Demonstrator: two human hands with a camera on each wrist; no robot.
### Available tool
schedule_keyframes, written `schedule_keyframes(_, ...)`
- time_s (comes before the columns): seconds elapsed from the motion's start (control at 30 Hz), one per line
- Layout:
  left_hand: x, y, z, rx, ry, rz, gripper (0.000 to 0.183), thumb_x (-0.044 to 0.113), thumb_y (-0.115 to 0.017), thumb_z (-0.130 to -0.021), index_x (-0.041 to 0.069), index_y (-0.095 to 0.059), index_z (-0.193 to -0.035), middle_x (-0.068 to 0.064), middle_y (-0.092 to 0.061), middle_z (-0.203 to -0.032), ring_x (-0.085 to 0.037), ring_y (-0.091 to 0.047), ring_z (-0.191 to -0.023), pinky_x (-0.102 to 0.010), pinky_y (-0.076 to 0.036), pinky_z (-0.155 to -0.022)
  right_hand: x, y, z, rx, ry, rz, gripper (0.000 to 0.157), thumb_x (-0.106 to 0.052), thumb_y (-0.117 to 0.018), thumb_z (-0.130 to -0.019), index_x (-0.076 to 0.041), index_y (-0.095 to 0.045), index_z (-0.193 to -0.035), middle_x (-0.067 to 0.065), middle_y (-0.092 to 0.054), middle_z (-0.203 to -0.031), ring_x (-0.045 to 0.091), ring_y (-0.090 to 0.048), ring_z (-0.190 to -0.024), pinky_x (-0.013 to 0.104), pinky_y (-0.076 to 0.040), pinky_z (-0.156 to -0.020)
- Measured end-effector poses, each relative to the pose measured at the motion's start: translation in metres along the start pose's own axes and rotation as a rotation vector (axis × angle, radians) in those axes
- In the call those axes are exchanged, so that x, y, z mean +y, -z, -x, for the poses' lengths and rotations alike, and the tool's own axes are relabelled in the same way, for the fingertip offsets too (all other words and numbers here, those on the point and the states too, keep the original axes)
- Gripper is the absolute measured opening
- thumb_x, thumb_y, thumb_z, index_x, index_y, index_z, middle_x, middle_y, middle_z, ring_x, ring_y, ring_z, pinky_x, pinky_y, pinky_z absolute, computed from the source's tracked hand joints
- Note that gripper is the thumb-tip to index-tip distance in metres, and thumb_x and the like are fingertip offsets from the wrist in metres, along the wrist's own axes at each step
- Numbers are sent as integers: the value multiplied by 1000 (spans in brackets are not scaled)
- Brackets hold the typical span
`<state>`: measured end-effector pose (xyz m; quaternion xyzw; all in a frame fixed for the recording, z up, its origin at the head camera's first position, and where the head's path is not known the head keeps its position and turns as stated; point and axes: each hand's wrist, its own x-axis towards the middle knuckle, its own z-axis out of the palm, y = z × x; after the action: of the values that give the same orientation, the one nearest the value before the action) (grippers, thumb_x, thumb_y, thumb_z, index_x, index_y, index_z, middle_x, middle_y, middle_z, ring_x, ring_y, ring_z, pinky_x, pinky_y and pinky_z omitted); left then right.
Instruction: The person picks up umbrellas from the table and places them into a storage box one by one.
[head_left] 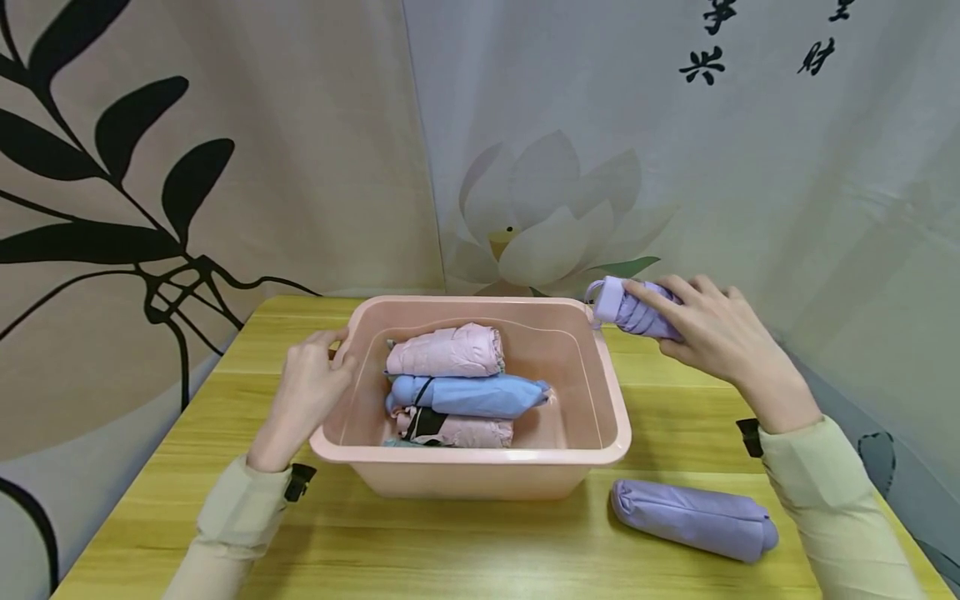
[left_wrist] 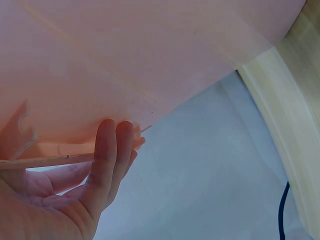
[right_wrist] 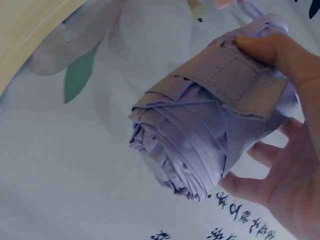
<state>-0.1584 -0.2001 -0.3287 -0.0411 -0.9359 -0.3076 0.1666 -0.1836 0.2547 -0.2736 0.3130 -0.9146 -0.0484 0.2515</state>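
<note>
My right hand (head_left: 712, 333) grips a folded lavender umbrella (head_left: 637, 310) above the table, beside the basin's back right corner. In the right wrist view, the umbrella (right_wrist: 200, 115) has a strap wrapped round its pleated fabric, with the thumb on one side and fingers on the other. My left hand (head_left: 311, 392) holds the left rim of a pink plastic basin (head_left: 480, 479). Its fingers (left_wrist: 105, 160) curl round the rim from outside. Inside the basin lie a pink folded umbrella (head_left: 448, 352), a blue one (head_left: 468, 395) and another pink one (head_left: 472, 428) with a black strap.
A lavender rolled bundle (head_left: 693, 518) lies on the wooden table (head_left: 450, 550), to the right in front of the basin. Behind the table hangs a printed curtain (head_left: 337, 150) with leaves, a lotus and black characters. A pale blue thing shows partly under the nearest pink umbrella.
</note>
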Motion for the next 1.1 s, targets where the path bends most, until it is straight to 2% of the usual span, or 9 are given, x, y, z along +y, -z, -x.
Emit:
schedule_keyframes(0.23, 0, 0, 0, 3, 3, -3, 41, 4, -52, -87, -14, -55, -123, -35, -59, -115, -14, -44, -44, -20, -35, -40, -15, 8, -26, 5, 42, 6, 73, -16, -71, -73, -26, -43, -139, 13, -58, -121, 35, -57, -91, 44, -42, -55)
schedule_keyframes(0.37, 0, 0, 1, 4, 1, -2, 41, 4, -53, -86, -15, -55, -123, -36, -59, -115, -14, -42, -43, -20, -34, -39, -26, 13, -42, -7, 69, 18, 71, -19, -74, -74, -26, -44, -139, 12, -58, -121, 35, -57, -92, 45, -44, -56)
schedule_keyframes(0.5, -1, 0, 1, 9, -6, 1, 40, 4, -53, -86, -15, -55, -122, -36, -59, -115, -14, -44, -44, -19, -34, -39, -39, 15, -57, -27, 107, 27, 72, -27, -76, -77, -25, -44, -140, 10, -58, -122, 35, -57, -93, 47, -46, -60)
schedule_keyframes(0.7, -1, 0, 0, 16, -13, 2, 40, 4, -53, -86, -15, -56, -121, -36, -59, -115, -16, -48, -48, -20, -37, -41, -57, 16, -76, -48, 152, 25, 68, -40, -73, -80, -27, -45, -140, 8, -58, -123, 33, -55, -95, 47, -46, -63)
schedule_keyframes(1.1, 0, 0, 0, 8, -2, 5, 40, 5, -53, -87, -15, -56, -122, -36, -58, -118, -16, -50, -48, -20, -39, -42, -85, 14, -108, -61, 245, 31, 71, -30, -76, -77, -30, -43, -140, 4, -57, -120, 29, -55, -94, 44, -48, -62)
